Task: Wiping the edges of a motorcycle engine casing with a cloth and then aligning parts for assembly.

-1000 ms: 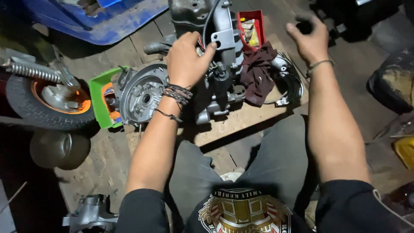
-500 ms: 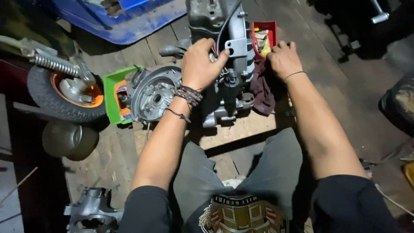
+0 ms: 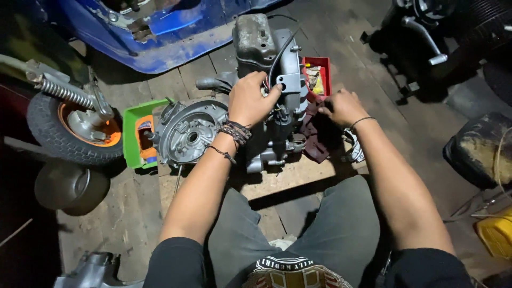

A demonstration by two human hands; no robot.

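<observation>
On the wooden floor (image 3: 133, 213) | left hand (image 3: 250, 101) is clamping the engine (image 3: 261, 64) | right hand (image 3: 344, 106) is resting, fingers loosely curled, on the dark rag (image 3: 314, 136).

1 small wheel with an orange rim (image 3: 74, 128) lies at far left, a coil-spring shock absorber (image 3: 64, 92) across it. 1 green tray (image 3: 133, 133) sits beside it. Blue bodywork (image 3: 176, 42) lies beyond. 1 yellow container (image 3: 496, 234) sits at lower right.

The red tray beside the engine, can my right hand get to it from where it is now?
Probably yes. The right hand rests on the dark rag just below the red tray, and nothing stands between them. The left hand is busy on the engine, off to the side.
</observation>
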